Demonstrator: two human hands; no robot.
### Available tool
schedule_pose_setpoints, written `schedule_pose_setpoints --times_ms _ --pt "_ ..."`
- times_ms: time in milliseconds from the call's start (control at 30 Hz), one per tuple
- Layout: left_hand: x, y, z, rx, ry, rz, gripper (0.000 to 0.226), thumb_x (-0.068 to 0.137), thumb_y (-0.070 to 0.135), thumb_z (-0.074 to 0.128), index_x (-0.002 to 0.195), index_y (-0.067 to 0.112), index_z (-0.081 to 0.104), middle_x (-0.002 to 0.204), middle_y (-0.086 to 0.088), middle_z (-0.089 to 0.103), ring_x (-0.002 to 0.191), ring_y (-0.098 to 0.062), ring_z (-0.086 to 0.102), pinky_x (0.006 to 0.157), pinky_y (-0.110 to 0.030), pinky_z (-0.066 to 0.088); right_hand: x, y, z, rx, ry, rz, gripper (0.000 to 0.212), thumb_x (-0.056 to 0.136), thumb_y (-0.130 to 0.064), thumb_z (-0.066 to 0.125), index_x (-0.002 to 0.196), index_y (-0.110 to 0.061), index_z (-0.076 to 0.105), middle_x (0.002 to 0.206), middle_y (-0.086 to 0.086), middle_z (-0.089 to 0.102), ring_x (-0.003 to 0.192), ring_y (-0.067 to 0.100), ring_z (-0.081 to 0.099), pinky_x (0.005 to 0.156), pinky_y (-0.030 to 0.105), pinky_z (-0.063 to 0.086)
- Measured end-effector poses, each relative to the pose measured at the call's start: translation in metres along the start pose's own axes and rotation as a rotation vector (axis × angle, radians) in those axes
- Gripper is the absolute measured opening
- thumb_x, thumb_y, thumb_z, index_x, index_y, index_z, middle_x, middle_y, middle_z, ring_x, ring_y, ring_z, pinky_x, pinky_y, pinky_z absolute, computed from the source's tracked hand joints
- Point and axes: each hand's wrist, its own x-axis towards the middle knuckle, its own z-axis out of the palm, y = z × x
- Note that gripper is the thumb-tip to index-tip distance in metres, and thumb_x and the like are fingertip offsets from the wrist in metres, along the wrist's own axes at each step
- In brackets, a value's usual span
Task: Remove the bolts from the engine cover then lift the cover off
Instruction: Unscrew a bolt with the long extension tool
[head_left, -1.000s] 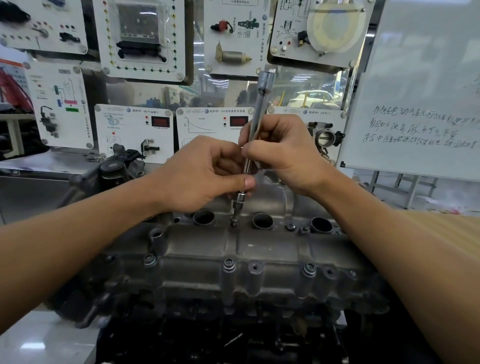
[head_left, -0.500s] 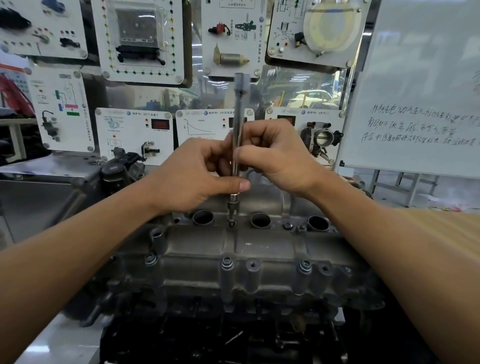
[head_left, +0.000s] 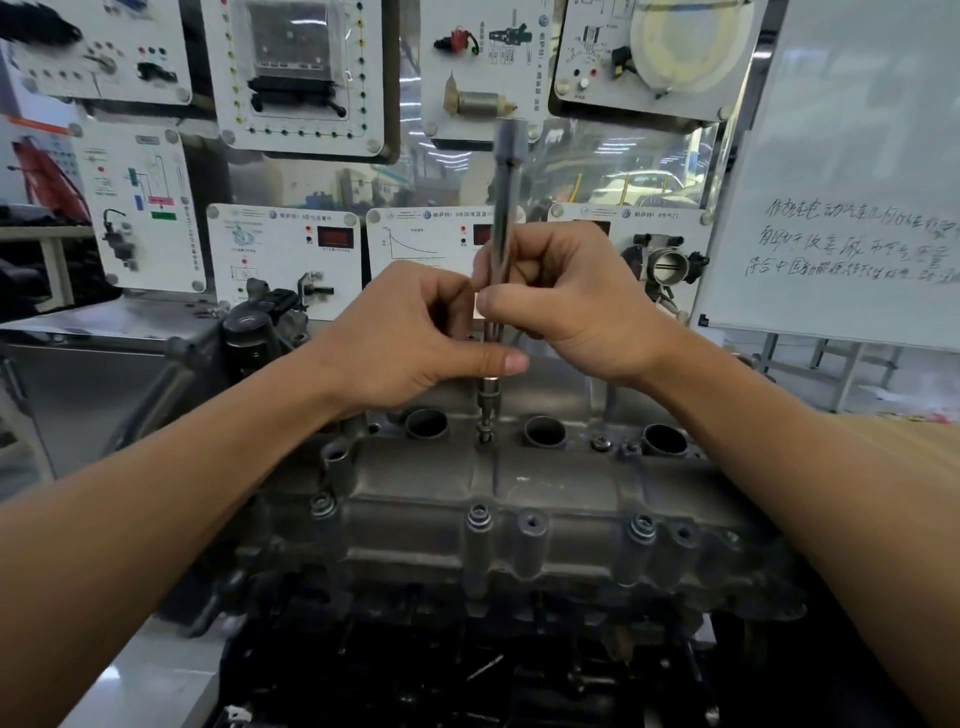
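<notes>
The grey metal engine cover lies across the middle of the head view. A long steel extension bar with a socket stands nearly upright on a bolt between two round plug holes along the cover's back edge. My left hand pinches the bar's lower part, its thumb across the front. My right hand grips the shaft just above. Several bolts, such as one along the front edge and another at the back, sit in the cover.
Training display panels fill the wall behind the engine. A whiteboard with handwriting stands at the right. A throttle body hangs just behind my right hand. Dark engine parts lie below the cover.
The bar has swung from leaning right to nearly upright on the same bolt. Both hands stay on it, with the fingers shifted round the shaft.
</notes>
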Motion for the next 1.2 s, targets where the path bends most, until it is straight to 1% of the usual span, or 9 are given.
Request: schedule_pose_setpoints --times_ms 133,267,400,567,667,800,967,1067,1200 --pt "-0.001 -0.003 -0.002 -0.235 -0.133 -0.043 0.044 0.076 0.014 0.070 0.114 -0.005 0.059 0.099 -0.013 0.073 0.098 -0.019 0.071 0.088 -0.031 0.055 0.000 0.002 -0.001 0.034 0.046 0.035 0.019 0.078 0.012 0.059 0.074 -0.006 0.062 0.056 0.011 0.050 0.045 0.018 0.048 0.046 0.025 0.046" --pt "0.000 -0.006 -0.003 -0.253 -0.126 -0.071 0.040 0.072 0.016 0.073 0.109 0.002 0.066 0.092 -0.014 0.076 0.089 -0.022 0.073 0.077 -0.030 0.059 -0.001 0.003 -0.001 0.035 0.059 0.037 0.017 0.079 0.010 0.060 0.077 -0.006 0.065 0.054 0.016 0.052 0.044 0.018 0.049 0.045 0.024 0.046" --pt "0.002 -0.008 -0.002 -0.180 -0.020 -0.040 0.048 0.063 0.023 0.082 0.098 -0.004 0.065 0.079 -0.009 0.065 0.074 -0.019 0.062 0.072 -0.027 0.055 0.000 -0.001 0.000 0.003 -0.004 0.027 0.007 0.077 0.004 0.063 0.082 0.001 0.067 0.071 0.045 0.052 0.056 0.037 0.048 0.057 0.022 0.048" --pt "0.001 -0.007 -0.003 -0.261 -0.183 -0.068 0.042 0.079 0.013 0.067 0.119 0.003 0.061 0.105 -0.005 0.075 0.102 -0.015 0.071 0.088 -0.023 0.053 0.000 0.002 -0.003 0.087 0.057 0.027 0.010 0.075 0.007 0.062 0.074 -0.002 0.064 0.054 0.032 0.048 0.045 0.027 0.046 0.043 0.026 0.045" --pt "0.000 -0.007 -0.003 -0.288 -0.179 -0.087 0.036 0.077 0.012 0.069 0.112 0.005 0.064 0.095 -0.012 0.077 0.094 -0.021 0.074 0.083 -0.031 0.057 0.000 0.003 -0.003 0.068 0.047 0.024 0.011 0.077 0.006 0.062 0.074 -0.004 0.065 0.054 0.014 0.057 0.045 0.026 0.052 0.044 0.028 0.046" --pt "0.002 -0.010 -0.003 -0.132 -0.023 -0.039 0.055 0.065 0.026 0.081 0.099 -0.011 0.059 0.080 -0.023 0.058 0.075 -0.024 0.058 0.077 -0.039 0.052 0.000 0.003 -0.003 0.011 0.000 0.002 0.014 0.076 0.006 0.061 0.076 -0.006 0.068 0.056 0.004 0.063 0.049 0.002 0.051 0.051 0.011 0.041" --pt "0.001 -0.010 -0.005 -0.253 -0.179 -0.045 0.040 0.081 0.017 0.068 0.118 0.002 0.062 0.109 -0.008 0.074 0.106 -0.018 0.069 0.094 -0.028 0.052 0.000 0.004 -0.005 0.046 0.081 0.032 0.011 0.076 0.003 0.063 0.074 -0.007 0.066 0.056 0.007 0.057 0.050 0.017 0.052 0.049 0.024 0.045" --pt "0.000 -0.011 -0.004 -0.260 -0.175 -0.053 0.029 0.079 0.015 0.069 0.106 0.006 0.066 0.094 -0.011 0.077 0.092 -0.023 0.074 0.081 -0.031 0.058 0.000 0.004 -0.006 0.039 0.099 0.013 0.011 0.090 -0.002 0.062 0.079 -0.002 0.064 0.047 -0.009 0.050 0.042 0.008 0.044 0.045 0.019 0.040" --pt "0.006 0.001 -0.002 -0.094 0.016 0.027 0.030 0.063 0.022 0.083 0.081 0.007 0.063 0.076 -0.013 0.073 0.071 -0.021 0.072 0.073 -0.034 0.060 0.004 -0.005 -0.004 -0.046 0.075 -0.034 0.040 0.106 -0.021 0.037 0.084 0.002 0.061 0.049 -0.013 0.045 0.043 0.003 0.037 0.044 0.016 0.031"
